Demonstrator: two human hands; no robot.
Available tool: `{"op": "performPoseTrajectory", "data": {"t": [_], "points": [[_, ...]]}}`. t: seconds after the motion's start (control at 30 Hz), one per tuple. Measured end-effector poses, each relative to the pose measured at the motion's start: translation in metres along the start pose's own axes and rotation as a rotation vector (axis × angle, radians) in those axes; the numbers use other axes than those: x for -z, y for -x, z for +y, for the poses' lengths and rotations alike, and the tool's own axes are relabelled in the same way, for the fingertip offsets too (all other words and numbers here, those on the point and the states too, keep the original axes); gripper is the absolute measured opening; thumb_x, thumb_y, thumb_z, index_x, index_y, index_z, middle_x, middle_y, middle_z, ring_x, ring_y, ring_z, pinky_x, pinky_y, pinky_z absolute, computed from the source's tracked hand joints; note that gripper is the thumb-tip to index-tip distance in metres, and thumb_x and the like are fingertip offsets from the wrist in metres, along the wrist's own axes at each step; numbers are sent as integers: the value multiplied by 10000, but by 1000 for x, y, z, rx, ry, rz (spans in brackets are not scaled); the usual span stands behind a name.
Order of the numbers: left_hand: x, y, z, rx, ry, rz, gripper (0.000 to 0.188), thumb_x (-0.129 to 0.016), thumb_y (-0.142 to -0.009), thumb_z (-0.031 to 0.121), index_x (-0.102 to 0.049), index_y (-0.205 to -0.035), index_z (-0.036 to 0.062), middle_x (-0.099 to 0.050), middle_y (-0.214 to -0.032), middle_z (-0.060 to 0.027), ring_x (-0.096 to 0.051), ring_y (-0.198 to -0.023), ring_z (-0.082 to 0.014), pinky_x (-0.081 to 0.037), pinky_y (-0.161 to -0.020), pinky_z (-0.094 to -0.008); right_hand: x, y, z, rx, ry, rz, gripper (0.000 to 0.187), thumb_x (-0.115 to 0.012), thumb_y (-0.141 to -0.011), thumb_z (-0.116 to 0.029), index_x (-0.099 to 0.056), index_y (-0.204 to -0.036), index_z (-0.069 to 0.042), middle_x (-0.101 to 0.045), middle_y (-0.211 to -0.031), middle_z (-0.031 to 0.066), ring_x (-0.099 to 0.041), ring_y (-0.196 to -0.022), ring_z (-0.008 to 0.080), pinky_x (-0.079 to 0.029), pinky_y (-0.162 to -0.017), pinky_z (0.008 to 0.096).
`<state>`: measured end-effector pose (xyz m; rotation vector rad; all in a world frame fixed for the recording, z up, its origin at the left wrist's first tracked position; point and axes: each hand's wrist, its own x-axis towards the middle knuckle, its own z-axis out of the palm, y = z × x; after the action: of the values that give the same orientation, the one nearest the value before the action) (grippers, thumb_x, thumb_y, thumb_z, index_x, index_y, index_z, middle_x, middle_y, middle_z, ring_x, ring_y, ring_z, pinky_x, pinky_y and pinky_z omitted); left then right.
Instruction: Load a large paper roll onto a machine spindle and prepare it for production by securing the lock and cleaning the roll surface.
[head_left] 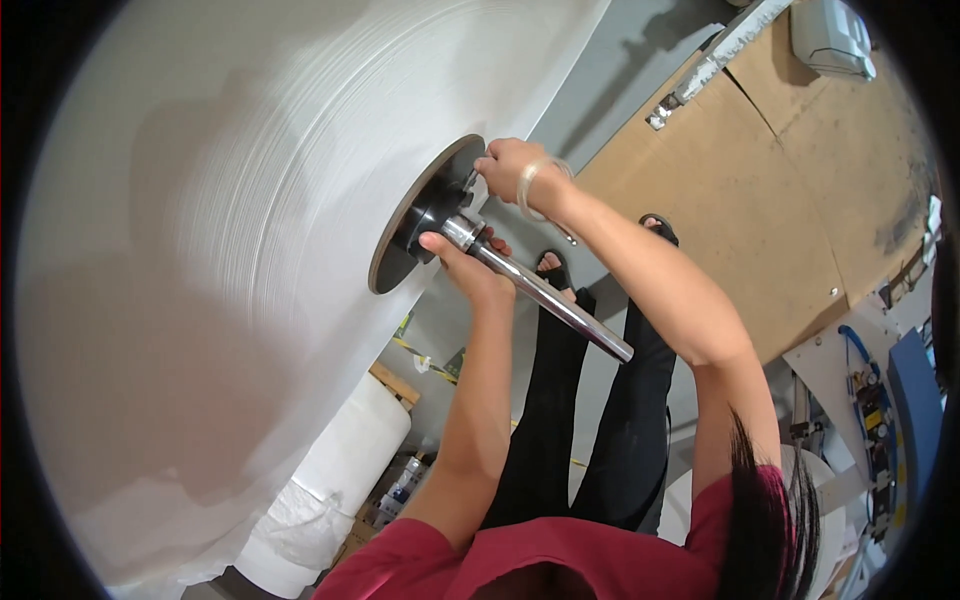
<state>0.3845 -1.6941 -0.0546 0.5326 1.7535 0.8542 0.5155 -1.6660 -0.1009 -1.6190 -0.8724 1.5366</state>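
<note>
A polished metal shaft [560, 303] with a ringed collar sticks out from the middle of a black round flange [393, 262], which faces the flat end of a big white roll [230, 330]. My left hand [475, 268] is wrapped round the shaft at the collar from below, its thumb resting by the flange's hub. At the flange's upper right edge my right hand [515, 168] is closed, fingertips pressed together near a small dark piece of the hub. What lies in those fingers is hidden. A clear bracelet [530, 188] circles the right wrist, and a thin metal tip shows below it.
At right stands a brown board-topped table [740, 190] with a white jug [830, 40] and a metal bar [715, 65] along its edge. Smaller white rolls [345, 450] lie below the big roll. Machine parts with blue hoses [865, 370] stand at lower right.
</note>
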Motion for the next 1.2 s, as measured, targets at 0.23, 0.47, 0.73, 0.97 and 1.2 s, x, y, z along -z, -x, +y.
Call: {"op": "performPoseTrajectory", "data": {"t": [0.23, 0.47, 0.73, 0.97, 1.2], "points": [[9, -11, -8, -7, 46, -52, 738, -363, -705, 755, -426, -927, 53, -478, -647, -75, -455, -474, -183, -394, -429, -296, 9, -1, -3, 6, 268, -156, 138, -572, -719, -170, -675, -762, -88, -644, -768, 91, -576, -536, 234, -490, -559, 338], [10, -12, -4, 19, 44, -32, 761, -403, -666, 771, -425, -924, 55, -483, -652, -79, -450, -461, -181, -383, -416, -293, -8, 7, 42, 133, -441, 157, 213, -529, -864, -244, -575, -966, -63, -574, -791, -15, -501, -663, 52, -417, -586, 192], [5, -6, -1, 29, 27, -1, 736, -383, -686, 763, -438, -907, 63, -482, -661, -67, -450, -471, -177, -383, -435, -293, 2, -9, 45, 281, -399, -98, 245, -554, -850, -275, -589, -1002, -85, -575, -840, -21, -490, -830, 61, -412, -752, 219], [5, -6, -1, 36, 21, -36, 748, -370, -671, 781, -448, -908, 76, -479, -665, -57, -444, -474, -169, -382, -438, -288, 12, -16, 41, 393, -248, -73, 247, -565, -834, -295, -609, -980, -102, -612, -848, 7, -546, -818, 74, -435, -759, 221], [2, -1, -1, 5, -29, 9, 759, -309, -699, 778, -436, -947, 73, -472, -679, -62, -448, -512, -168, -378, -451, -287, -13, 16, 29, 219, -369, 211, 166, -606, -800, -205, -622, -917, -89, -604, -708, 26, -549, -620, 89, -451, -569, 251]]}}
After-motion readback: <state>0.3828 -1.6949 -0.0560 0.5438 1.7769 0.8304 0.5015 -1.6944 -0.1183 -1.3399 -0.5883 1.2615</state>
